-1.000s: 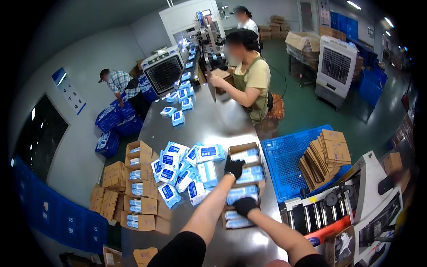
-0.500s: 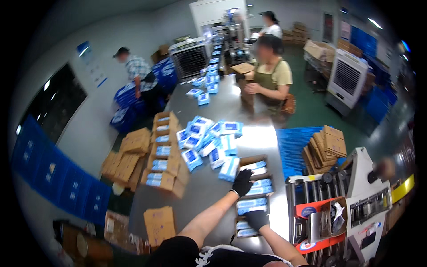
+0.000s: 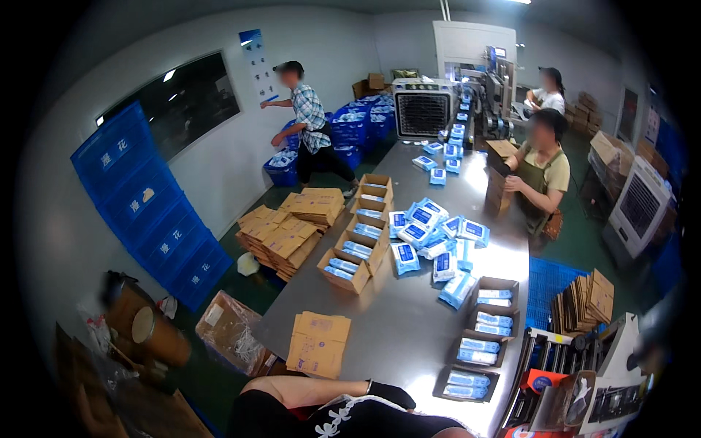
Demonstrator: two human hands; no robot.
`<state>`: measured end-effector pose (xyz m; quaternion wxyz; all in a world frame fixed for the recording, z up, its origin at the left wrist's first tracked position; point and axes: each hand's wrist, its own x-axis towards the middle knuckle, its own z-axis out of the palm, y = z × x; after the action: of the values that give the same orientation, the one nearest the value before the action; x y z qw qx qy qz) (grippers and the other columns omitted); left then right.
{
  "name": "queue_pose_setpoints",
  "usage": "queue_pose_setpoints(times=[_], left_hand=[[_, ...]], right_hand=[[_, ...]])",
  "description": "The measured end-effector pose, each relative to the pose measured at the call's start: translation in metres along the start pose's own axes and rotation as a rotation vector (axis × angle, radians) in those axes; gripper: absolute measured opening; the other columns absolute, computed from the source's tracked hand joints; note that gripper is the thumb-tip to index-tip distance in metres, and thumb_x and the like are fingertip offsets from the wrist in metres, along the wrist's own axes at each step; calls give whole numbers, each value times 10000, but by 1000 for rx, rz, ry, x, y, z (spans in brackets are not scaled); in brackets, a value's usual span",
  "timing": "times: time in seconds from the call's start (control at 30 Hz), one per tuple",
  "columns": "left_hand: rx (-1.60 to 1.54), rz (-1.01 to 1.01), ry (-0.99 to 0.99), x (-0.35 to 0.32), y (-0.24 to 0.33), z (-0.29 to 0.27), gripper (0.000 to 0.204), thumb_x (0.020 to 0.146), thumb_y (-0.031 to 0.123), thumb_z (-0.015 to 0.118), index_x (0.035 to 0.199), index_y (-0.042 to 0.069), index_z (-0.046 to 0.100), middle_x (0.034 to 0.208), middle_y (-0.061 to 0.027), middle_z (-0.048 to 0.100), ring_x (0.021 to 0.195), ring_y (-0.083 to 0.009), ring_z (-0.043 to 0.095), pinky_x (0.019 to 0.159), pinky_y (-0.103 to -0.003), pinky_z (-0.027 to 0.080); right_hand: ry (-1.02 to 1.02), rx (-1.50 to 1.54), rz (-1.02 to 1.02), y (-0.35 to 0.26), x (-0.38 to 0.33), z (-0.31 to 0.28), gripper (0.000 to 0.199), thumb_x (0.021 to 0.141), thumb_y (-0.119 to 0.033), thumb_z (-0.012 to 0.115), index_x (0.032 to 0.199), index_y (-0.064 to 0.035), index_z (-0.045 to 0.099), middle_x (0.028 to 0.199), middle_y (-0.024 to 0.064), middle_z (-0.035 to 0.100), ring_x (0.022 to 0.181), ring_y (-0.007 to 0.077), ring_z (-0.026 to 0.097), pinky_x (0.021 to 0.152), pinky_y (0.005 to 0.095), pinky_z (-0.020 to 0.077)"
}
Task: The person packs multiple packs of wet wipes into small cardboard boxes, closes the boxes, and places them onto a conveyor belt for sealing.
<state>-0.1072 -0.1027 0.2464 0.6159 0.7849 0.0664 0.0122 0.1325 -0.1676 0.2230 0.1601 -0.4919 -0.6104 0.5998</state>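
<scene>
Only one of my arms shows, at the bottom edge. Its bare forearm lies across my dark top, and it ends in a black glove that I take for my left hand (image 3: pixel 393 395). The hand is tucked close to my body, touches nothing on the steel table (image 3: pixel 394 321), and its fingers are hidden. My right hand is out of the picture. Nearest to the glove are an open brown carton (image 3: pixel 465 382) with blue-and-white packs and a stack of flat cardboard blanks (image 3: pixel 319 343). Two more filled cartons (image 3: pixel 488 332) stand behind it.
A loose pile of blue packs (image 3: pixel 434 237) and a row of open cartons (image 3: pixel 359 248) fill mid-table. A person in a green apron (image 3: pixel 542 171) handles a carton (image 3: pixel 499 186) at the right. Another person (image 3: pixel 310 124) bends over blue crates (image 3: pixel 150 208). Flat boxes (image 3: pixel 288 230) lie stacked on the floor.
My view has swung left and pulled back. Both gloved hands were on the cartons of packs at the table's right edge; now they are off them, one arm drawn against my body.
</scene>
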Motion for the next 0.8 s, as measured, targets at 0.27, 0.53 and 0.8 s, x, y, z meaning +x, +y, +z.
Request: queue_pose_setpoints(times=[0.27,0.53,0.8], left_hand=[[323,78,0,-56,-5,-3,238,901,244,520,835,23,577,783,-93,601,746,-198,554,690,-347,448],[229,-74,330,-125,-26,14,219,905,242,529,863,31,574,794,-87,598,754,-191,555,699,-341,450],[187,-206,504,-137,-28,57,203,909,239,539,890,40,570,804,-80,595,762,-185,555,708,-334,453]], right_hand=[[119,-7,-48,-72,56,49,281,809,-281,687,1040,-121,677,988,107,673,936,211,643,857,333,475],[117,-3,-29,-100,88,92,250,811,-258,685,1023,-125,691,971,93,682,929,201,645,844,317,478],[48,10,26,-75,64,98,222,814,-235,684,1007,-128,704,955,79,690,922,190,647,830,301,481]])
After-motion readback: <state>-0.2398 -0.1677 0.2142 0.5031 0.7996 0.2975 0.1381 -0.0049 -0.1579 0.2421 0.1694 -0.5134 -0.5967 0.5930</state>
